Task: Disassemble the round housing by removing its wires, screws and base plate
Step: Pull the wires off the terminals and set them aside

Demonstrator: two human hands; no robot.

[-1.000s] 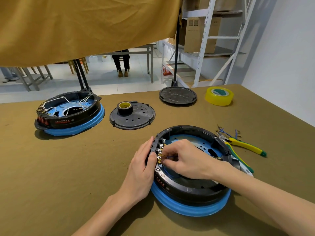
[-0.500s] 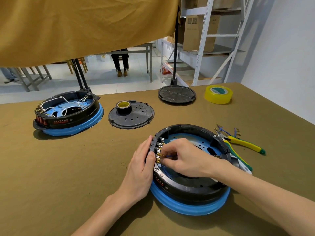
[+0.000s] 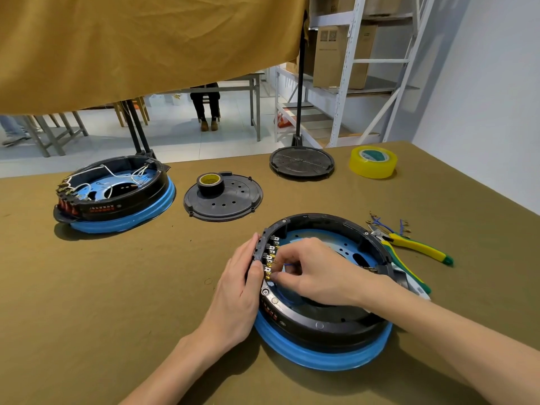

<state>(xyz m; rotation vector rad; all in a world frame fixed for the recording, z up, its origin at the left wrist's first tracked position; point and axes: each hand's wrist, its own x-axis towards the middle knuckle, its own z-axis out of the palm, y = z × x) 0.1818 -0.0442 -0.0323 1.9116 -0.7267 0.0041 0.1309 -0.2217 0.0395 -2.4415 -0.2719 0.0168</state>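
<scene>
We see a second housing [image 3: 117,194] at far left on the table [image 3: 87,287], white wires looped inside it. Beside it lies a black lid [image 3: 223,198] with a tape roll [image 3: 210,184] on top. Farther back sit another lid [image 3: 301,162] and yellow tape [image 3: 373,162]. Pliers [image 3: 415,247] lie at right, beside loose blue wires [image 3: 380,222]. Cloth [image 3: 146,42] hangs overhead; shelving [image 3: 350,54] stands behind.

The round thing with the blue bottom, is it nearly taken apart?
Not yet. Some pulled blue wires lie by the pliers. The right hand pinches a thin blue wire at the terminals while the left hand steadies the near housing. Rim screws remain in.
</scene>
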